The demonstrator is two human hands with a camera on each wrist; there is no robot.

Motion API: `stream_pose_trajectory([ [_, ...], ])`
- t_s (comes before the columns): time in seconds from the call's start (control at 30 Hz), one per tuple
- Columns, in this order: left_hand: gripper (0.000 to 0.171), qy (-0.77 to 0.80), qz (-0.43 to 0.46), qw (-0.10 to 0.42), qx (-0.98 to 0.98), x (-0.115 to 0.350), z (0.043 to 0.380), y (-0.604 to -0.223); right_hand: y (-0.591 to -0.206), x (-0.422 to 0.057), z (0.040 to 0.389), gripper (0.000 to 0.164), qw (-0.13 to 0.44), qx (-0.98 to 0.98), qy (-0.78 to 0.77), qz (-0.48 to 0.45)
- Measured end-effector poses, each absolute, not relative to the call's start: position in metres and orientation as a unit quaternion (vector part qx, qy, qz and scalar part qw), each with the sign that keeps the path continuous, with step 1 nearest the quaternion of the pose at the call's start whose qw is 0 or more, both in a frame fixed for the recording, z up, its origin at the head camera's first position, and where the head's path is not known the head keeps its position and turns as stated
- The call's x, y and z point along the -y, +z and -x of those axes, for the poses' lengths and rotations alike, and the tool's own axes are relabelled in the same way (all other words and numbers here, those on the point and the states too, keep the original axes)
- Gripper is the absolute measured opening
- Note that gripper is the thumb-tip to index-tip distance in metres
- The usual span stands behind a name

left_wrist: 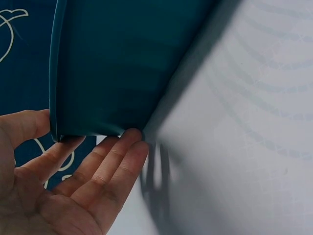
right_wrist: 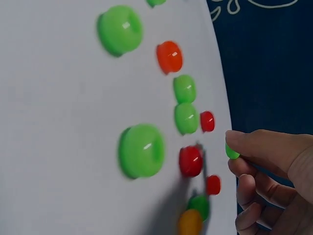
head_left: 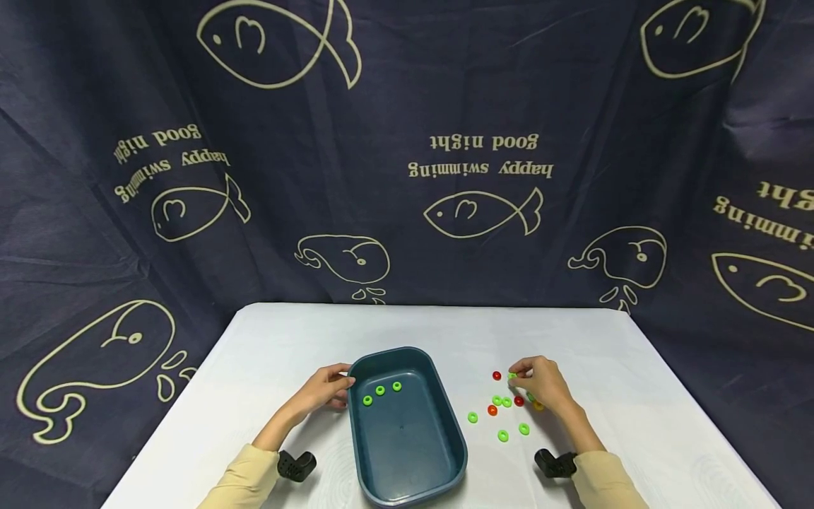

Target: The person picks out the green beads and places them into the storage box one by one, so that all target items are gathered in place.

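Observation:
A dark teal plastic bin (head_left: pixel 413 452) stands on the white table, with three green rings (head_left: pixel 380 390) lying near its far end. My left hand (head_left: pixel 326 389) holds the bin's far left corner. In the left wrist view, the thumb (left_wrist: pixel 32 125) is at the rim and the other fingers touch the wall from outside. At the right, my right hand (head_left: pixel 543 380) pinches a small green ring (right_wrist: pixel 232 151) between thumb and finger. Around and below that hand lie loose green rings (right_wrist: pixel 143 151), red beads (right_wrist: pixel 191 161), an orange bead (right_wrist: pixel 169 57) and a yellow-orange piece (right_wrist: pixel 190 223).
The white table (head_left: pixel 286 332) ends at a dark blue curtain (head_left: pixel 394 268) printed with pale fish and whales. Black wrist devices (head_left: pixel 297 466) are worn on both arms. The loose pieces lie to the right of the bin.

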State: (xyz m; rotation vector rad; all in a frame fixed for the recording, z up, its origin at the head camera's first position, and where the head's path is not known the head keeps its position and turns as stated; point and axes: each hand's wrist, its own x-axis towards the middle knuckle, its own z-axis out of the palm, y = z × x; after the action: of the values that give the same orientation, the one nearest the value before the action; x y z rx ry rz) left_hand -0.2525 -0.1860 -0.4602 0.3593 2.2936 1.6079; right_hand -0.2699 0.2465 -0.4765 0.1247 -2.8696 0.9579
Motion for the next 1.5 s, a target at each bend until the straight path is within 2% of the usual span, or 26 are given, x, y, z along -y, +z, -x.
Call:
stream_pose_trajectory([
  [0.67,0.049,0.561,-0.127,0.153,-0.804,0.187,0.253,-0.461,-0.444,-0.209,0.283,0.015,0.075,0.936,0.332,-0.088],
  [1.5,0.049,0.558,-0.122,0.153,-0.806,0.187,0.252,-0.461,-0.411,-0.115,0.291,0.012,0.070,0.921,0.354,-0.150],
])
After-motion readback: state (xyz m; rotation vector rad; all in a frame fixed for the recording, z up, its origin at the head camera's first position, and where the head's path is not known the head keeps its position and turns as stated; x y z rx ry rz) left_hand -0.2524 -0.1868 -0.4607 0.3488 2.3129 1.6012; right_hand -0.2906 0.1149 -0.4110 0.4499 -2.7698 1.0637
